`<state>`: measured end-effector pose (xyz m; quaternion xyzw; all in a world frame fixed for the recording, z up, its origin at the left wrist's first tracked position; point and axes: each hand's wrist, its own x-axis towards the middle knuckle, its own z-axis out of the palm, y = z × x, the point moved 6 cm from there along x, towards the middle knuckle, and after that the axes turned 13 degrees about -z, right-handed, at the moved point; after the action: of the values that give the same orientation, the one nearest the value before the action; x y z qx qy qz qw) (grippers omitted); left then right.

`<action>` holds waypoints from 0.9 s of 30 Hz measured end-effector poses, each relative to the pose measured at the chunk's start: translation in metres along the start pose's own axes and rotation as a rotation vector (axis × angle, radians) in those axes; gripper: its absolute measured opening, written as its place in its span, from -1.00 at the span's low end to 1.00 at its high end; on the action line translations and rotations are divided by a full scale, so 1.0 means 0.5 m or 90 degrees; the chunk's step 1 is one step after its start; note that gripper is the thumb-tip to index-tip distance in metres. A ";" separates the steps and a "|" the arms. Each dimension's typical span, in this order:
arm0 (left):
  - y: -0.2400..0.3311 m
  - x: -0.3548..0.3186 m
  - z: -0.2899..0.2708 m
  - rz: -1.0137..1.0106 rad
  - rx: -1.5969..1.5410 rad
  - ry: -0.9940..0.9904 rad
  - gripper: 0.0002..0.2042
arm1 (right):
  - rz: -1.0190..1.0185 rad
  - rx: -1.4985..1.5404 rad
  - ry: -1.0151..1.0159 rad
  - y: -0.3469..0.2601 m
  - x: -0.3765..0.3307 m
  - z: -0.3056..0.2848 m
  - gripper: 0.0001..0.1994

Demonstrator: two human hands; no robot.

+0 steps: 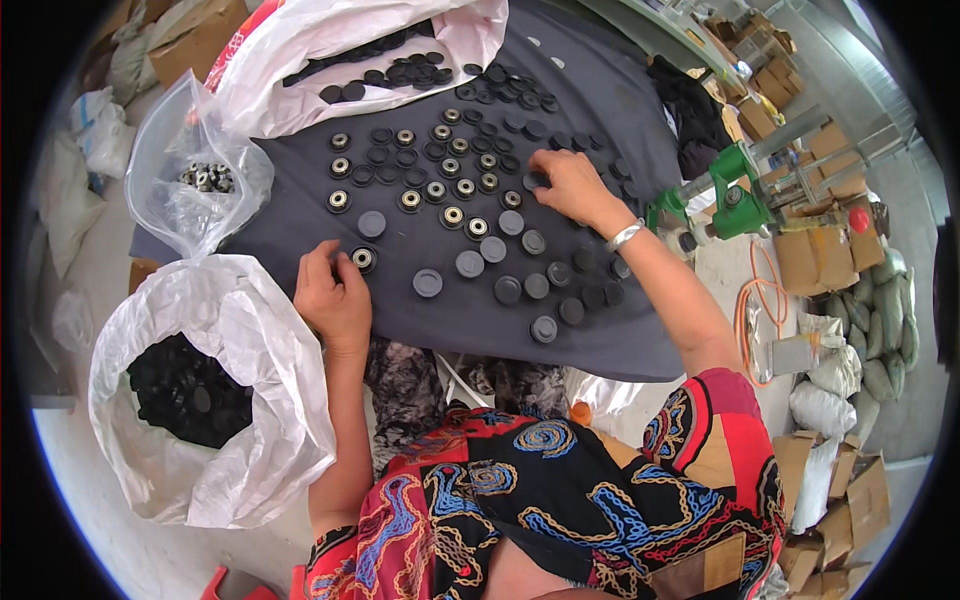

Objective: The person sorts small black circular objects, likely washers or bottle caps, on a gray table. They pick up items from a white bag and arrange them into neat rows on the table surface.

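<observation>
My left hand rests at the left side of the dark cloth, fingers loosely curled with a gap between them. Its fingertips are at the edge of a metal bearing in a black ring, which lies on the cloth. With its fingertips, my right hand pinches a round black cap at the cloth's right. Between the hands are rows of ringed bearings and bare black rings. Closer to me lie several round grey-black caps, with more caps beyond my right hand.
A white sack of black parts stands at the left. Behind it a clear bag holds small metal parts. A pale sack spills black caps at the far edge. To the right is a green press, with cardboard boxes beyond.
</observation>
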<state>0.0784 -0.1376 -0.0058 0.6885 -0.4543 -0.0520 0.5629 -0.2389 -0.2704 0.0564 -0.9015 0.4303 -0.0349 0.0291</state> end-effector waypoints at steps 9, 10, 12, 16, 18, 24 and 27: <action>0.003 0.001 0.002 0.012 0.003 0.004 -0.85 | -0.064 0.097 -0.070 -0.034 0.006 -0.016 -0.63; 0.004 0.000 0.002 0.020 0.003 0.005 -0.85 | -0.060 0.144 -0.087 -0.047 0.006 -0.021 -0.62; -0.004 0.001 0.001 -0.001 -0.003 0.001 -0.84 | -0.111 0.136 -0.067 -0.065 0.011 -0.022 -0.60; 0.000 0.001 0.004 0.008 -0.004 0.006 -0.85 | -0.194 0.088 -0.030 -0.063 0.011 -0.007 -0.59; 0.003 0.001 0.003 0.010 -0.001 0.010 -0.85 | -0.198 0.079 -0.051 -0.066 0.013 -0.002 -0.60; 0.003 -0.001 0.000 0.004 0.005 0.006 -0.84 | -0.161 -0.041 -0.102 -0.062 0.007 -0.011 -0.61; 0.003 0.000 0.001 0.009 0.000 0.010 -0.84 | -0.137 -0.074 -0.105 -0.033 -0.008 -0.019 -0.68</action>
<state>0.0770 -0.1379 -0.0047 0.6856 -0.4551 -0.0427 0.5666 -0.2294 -0.2570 0.0672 -0.9425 0.3285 0.0612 0.0081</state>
